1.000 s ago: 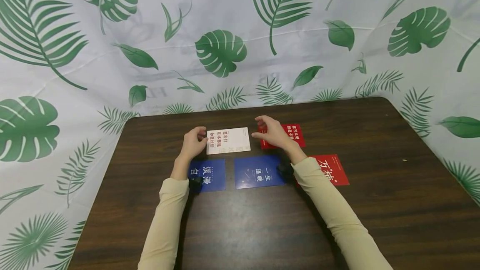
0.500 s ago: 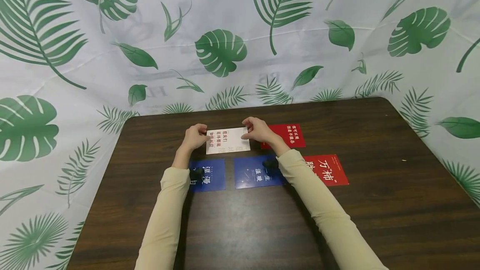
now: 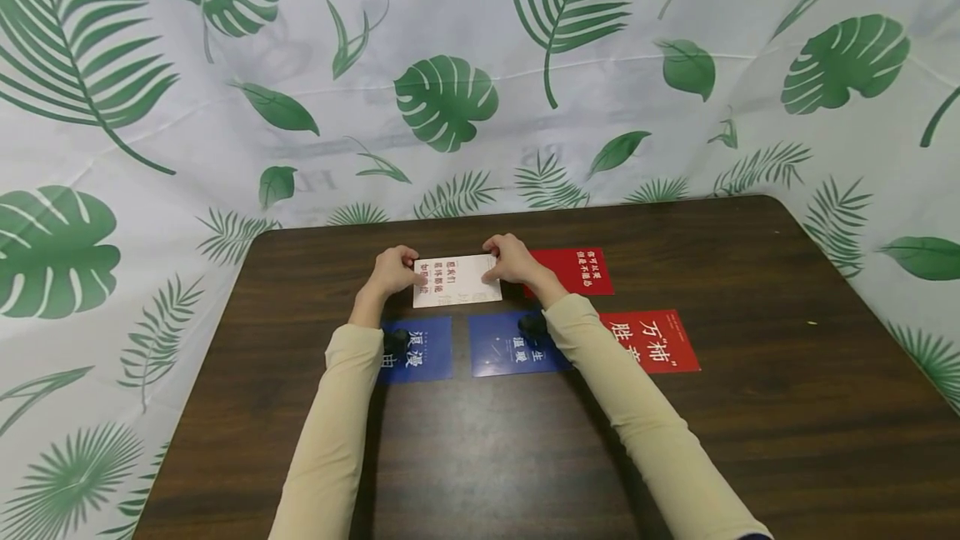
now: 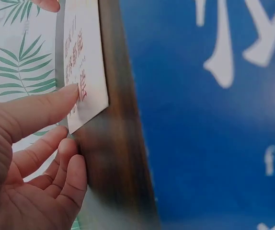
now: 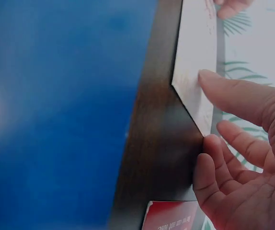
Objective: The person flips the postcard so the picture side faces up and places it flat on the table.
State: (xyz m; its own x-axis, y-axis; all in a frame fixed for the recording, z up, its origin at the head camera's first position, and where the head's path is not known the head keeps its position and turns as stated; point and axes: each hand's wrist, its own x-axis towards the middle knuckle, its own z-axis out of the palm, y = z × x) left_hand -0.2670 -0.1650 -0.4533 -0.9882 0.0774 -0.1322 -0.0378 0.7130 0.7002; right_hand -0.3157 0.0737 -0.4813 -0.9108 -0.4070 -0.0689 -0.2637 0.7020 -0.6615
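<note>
A white card (image 3: 459, 280) with red lettering lies toward the back of the table. My left hand (image 3: 395, 267) pinches its left end, with the thumb (image 4: 56, 105) over the printed face and the fingertips at the edge. At the opposite end, my right hand (image 3: 512, 259) holds the card the same way, its thumb (image 5: 228, 93) on the face. Below the wrists are two blue cards, one on the left (image 3: 435, 348) and one in the middle (image 3: 491, 348). Each is partly covered by a black wrist device.
Two red cards lie on the right: one farther back (image 3: 570, 272), partly behind the right hand, and one nearer (image 3: 667, 340), partly under the right sleeve. All rest on a dark wood-grain table (image 3: 480, 457). A white leaf-print curtain (image 3: 480, 107) hangs behind the table's back edge.
My right hand has moved left from over the back red card to the white card's right end and taken hold. My left hand has shifted slightly right onto its left end.
</note>
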